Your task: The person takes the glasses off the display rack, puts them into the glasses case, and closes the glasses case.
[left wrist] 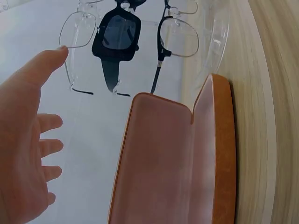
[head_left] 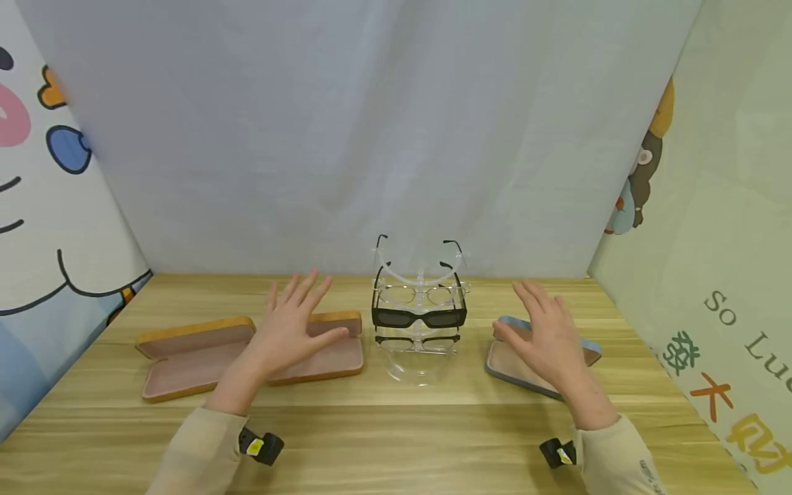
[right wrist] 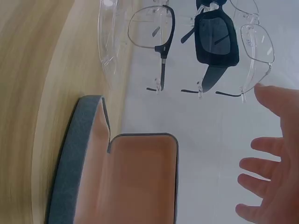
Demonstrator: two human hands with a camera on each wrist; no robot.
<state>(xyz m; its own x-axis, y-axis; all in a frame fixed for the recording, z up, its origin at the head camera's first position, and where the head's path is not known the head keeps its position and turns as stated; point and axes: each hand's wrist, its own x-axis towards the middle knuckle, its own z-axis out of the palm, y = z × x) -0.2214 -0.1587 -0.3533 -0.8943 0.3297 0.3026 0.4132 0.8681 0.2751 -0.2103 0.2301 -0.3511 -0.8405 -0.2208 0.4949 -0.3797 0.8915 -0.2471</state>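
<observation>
My left hand (head_left: 287, 333) hovers with fingers spread above two open tan eyeglass cases. The outer case (head_left: 188, 364) shows mostly, while the inner case (head_left: 337, 354) is partly hidden by the hand. On the other side, my right hand (head_left: 551, 337) hangs, fingers extended, over an open blue-grey eyeglass case (head_left: 510, 361) with a peach lining. Between the hands stands a clear display stand (head_left: 421, 375). It carries thin metal-framed glasses (head_left: 398, 295) on top, black sunglasses (head_left: 419, 317) in the middle and dark half-rimmed glasses (head_left: 417, 343) below. Neither hand holds anything.
Everything stands on a wood-grain table (head_left: 408, 440). A pale grey curtain (head_left: 346, 137) rises behind it. Printed cartoon panels flank the table on the left (head_left: 56, 206) and right (head_left: 711, 240). Each wrist wears a small black camera.
</observation>
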